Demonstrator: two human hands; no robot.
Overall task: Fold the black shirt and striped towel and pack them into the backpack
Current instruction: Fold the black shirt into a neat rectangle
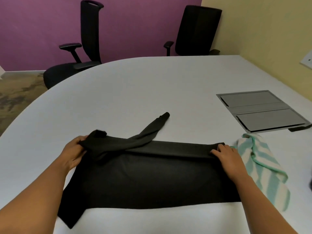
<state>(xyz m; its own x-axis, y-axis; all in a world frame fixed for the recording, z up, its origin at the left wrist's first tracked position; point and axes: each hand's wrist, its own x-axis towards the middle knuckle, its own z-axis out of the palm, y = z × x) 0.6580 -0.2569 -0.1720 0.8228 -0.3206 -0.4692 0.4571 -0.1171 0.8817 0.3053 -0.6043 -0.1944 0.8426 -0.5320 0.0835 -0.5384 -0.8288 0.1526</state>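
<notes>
**Head view: shirt mid-fold, loose sleeve is the risk**

- Black shirt (152, 179) lies flat along the table's (135, 85) near edge, its far hem turned over into a band.
- Left hand (74, 151) grips a bunched wad of fabric at the band's left end.
- Right hand (226, 157) has its fingers laid over the band's right end. Can't tell if the thumb pinches underneath.
- One sleeve (155, 125) sticks out from the band toward the table's middle.
- Striped towel (263, 169) sits crumpled just beside the shirt's right end, near the right edge, unfolded.
- Backpack not in view.

Risks, as I judge them:
- The stray sleeve gets trapped skewed in the next fold, giving a lumpy bundle.
- The left wad keeps that end thicker than the right, so the fold goes crooked.
- The right hand could drag the towel along, since it's that close.
</notes>
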